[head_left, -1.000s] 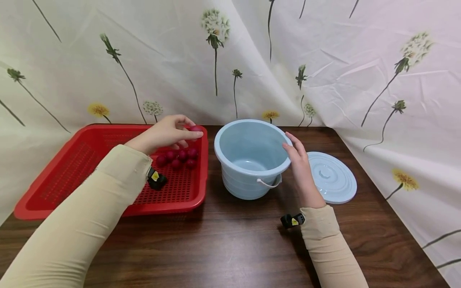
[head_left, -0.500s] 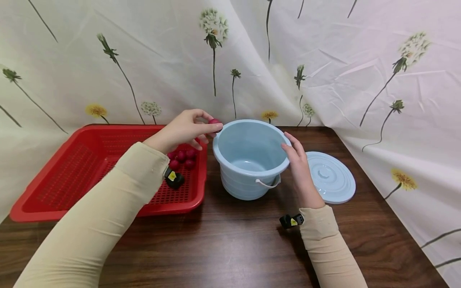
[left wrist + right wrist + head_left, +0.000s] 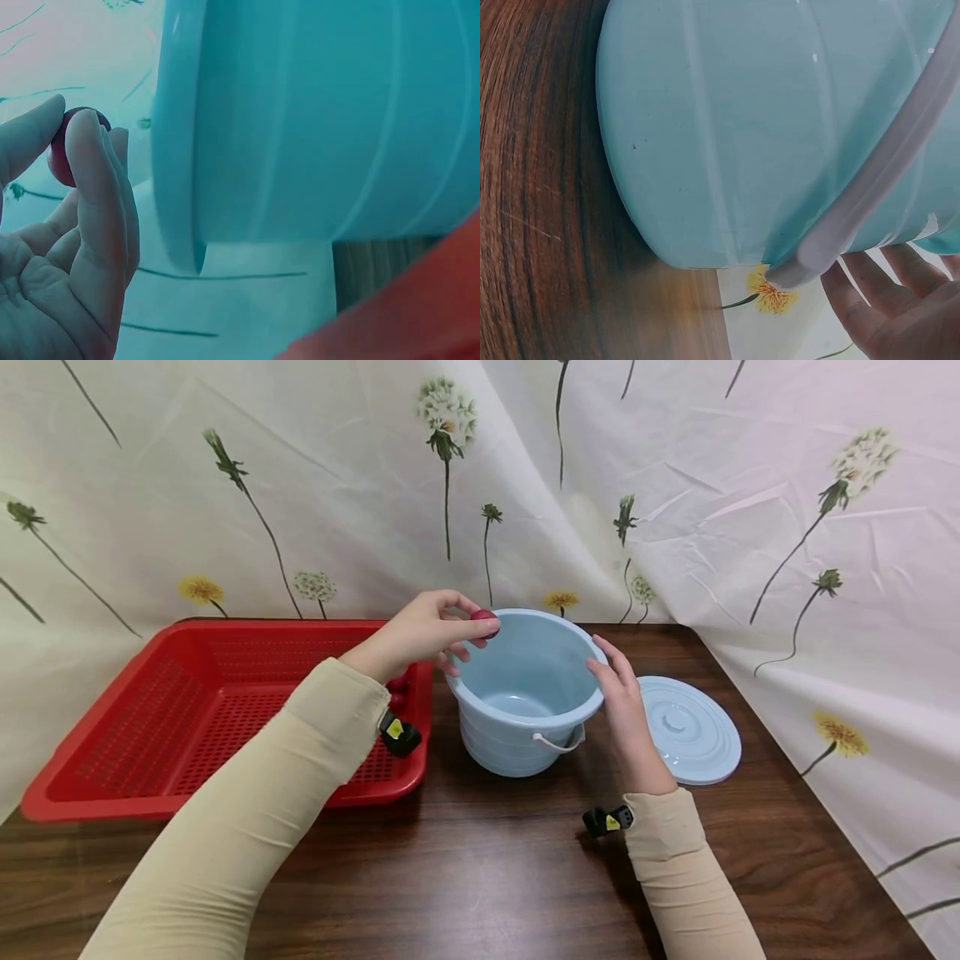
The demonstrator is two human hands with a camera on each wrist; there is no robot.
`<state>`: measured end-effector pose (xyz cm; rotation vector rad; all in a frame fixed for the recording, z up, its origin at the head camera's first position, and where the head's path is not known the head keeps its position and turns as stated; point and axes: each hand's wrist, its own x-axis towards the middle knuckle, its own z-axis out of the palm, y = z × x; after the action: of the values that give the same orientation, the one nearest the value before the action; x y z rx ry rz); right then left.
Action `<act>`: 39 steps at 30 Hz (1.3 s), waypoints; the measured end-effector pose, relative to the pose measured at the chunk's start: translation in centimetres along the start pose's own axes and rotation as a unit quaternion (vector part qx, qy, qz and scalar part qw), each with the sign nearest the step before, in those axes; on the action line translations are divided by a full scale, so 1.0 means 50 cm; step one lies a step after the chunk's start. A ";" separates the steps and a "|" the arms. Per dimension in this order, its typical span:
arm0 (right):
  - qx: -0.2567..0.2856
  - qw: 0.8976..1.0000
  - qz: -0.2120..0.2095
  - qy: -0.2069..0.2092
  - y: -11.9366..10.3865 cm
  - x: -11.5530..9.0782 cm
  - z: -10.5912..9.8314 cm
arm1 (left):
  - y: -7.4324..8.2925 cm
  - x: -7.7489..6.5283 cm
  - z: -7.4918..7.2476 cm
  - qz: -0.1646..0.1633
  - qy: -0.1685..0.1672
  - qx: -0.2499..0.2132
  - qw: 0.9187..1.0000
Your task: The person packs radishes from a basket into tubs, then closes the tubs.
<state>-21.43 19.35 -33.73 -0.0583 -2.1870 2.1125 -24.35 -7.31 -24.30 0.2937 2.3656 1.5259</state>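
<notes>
A small, round, dark-red plum-like ball (image 3: 485,623) is pinched between the thumb and fingers of my left hand (image 3: 429,633), over the left rim of the light-blue bucket (image 3: 498,743). In the left wrist view the ball (image 3: 61,159) shows between thumb and fingertips, beside the bucket's rim (image 3: 176,150). My right hand (image 3: 626,710) holds the bucket's right rim, and in the right wrist view its fingers (image 3: 900,277) lie against the outer wall under the rim. Inside the bucket, the visible floor is bare. More dark-red balls (image 3: 397,693) lie in the red basket (image 3: 247,710), partly hidden by my left wrist.
A light-blue lid (image 3: 686,731) lies flat on the wooden table (image 3: 480,860), right of the bucket. The bucket's pale handle (image 3: 558,745) hangs down its front. Behind the table hangs a white cloth (image 3: 337,485) printed with dandelions.
My left hand has carried the pinched ball rightward from above the basket's right end to over the bucket's left rim. The right hand and bucket have stayed put.
</notes>
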 end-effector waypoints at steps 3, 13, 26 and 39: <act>-0.002 1.000 0.007 0.001 0.000 -0.001 -0.002 | 0.000 0.009 0.015 0.003 -0.007 -0.009 1.000; -0.001 1.000 0.003 0.000 0.003 -0.002 -0.001 | 0.000 0.023 0.046 0.005 -0.027 -0.028 0.999; 0.004 1.000 -0.001 0.003 0.005 -0.001 0.000 | -0.006 0.029 0.067 -0.001 0.010 0.050 0.999; 0.003 1.000 -0.004 0.001 0.005 -0.001 0.000 | -0.006 0.024 0.073 -0.004 0.029 0.089 0.996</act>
<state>-21.39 19.35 -33.99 -0.0510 -2.1750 2.1148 -24.16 -3.94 -26.16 0.2821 2.5497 1.3390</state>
